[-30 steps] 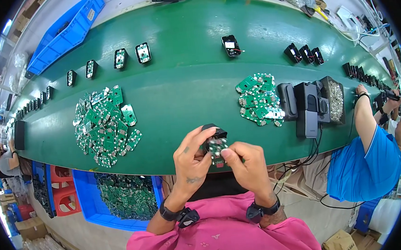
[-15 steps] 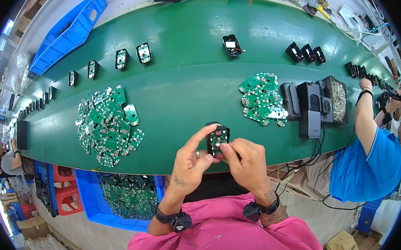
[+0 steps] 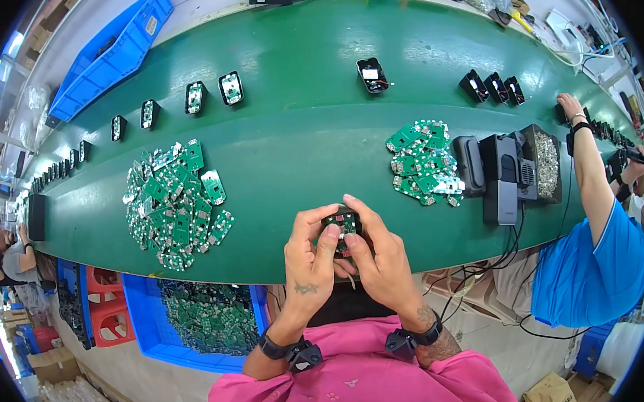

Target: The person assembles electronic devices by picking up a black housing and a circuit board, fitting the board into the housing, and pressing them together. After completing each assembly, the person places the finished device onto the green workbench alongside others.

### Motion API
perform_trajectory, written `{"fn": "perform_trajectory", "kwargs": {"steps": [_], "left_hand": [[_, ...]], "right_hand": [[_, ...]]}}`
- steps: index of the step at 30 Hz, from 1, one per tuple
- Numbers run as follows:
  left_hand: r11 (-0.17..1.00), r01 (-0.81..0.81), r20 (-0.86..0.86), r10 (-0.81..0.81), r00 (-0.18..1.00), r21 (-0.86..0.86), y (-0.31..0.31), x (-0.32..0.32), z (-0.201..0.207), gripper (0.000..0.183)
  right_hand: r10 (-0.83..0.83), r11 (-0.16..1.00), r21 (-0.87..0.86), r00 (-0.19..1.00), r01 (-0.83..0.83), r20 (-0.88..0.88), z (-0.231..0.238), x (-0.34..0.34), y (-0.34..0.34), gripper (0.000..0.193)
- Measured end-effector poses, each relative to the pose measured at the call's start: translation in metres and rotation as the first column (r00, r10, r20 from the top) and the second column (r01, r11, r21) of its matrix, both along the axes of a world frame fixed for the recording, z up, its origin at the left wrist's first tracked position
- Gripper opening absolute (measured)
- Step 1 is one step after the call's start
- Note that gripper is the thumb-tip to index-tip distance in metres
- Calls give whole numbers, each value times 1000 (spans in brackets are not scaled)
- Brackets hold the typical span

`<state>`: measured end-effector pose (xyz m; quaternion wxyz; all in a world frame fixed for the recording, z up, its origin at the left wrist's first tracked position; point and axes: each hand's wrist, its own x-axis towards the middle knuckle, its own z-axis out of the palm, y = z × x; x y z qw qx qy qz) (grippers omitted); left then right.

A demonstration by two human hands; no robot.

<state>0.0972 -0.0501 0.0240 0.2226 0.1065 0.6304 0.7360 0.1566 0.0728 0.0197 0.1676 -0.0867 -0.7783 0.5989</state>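
Between my two hands, close to the bench's front edge, is a small black plastic housing (image 3: 350, 212) with a green circuit board (image 3: 341, 233) in its open face. My left hand (image 3: 312, 250) grips the housing from the left, its thumb pressed on the board. Around the right side wraps my right hand (image 3: 379, 253), and that thumb also rests on the board. The fingers beneath the housing are mostly hidden. Left of my hands lies a large heap of green circuit boards (image 3: 173, 208); a smaller heap of boards (image 3: 422, 164) lies to the right.
Black housings with boards (image 3: 231, 88) stand in a row toward the far left. One housing without a board (image 3: 371, 76) stands ahead. Right are a grey device (image 3: 500, 181) and a tray of small metal parts (image 3: 546, 163). A co-worker's arm (image 3: 592, 167) reaches over the bench at right.
My right hand has shifted from the board's lower right to wrap the housing's right side. My left thumb has moved up onto the board. The co-worker's arm has reached farther across the bench.
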Motion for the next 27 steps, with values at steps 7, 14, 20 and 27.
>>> {"fn": "perform_trajectory", "kwargs": {"steps": [7, 14, 20, 27], "left_hand": [[997, -54, -144, 45, 989, -59, 2, -16, -14, 24], [987, -117, -51, 112, 992, -109, 20, -75, 6, 26], [991, -123, -109, 117, 987, -56, 22, -89, 15, 24], [999, 15, 140, -20, 990, 34, 24, -92, 11, 32]], "right_hand": [[75, 991, -123, 972, -48, 223, 7, -15, 7, 45], [402, 708, 651, 914, -274, -52, 113, -4, 2, 14], [724, 676, 593, 548, -438, -419, 164, 13, -26, 13], [803, 579, 556, 536, -597, -261, 148, 31, 32, 30]]}}
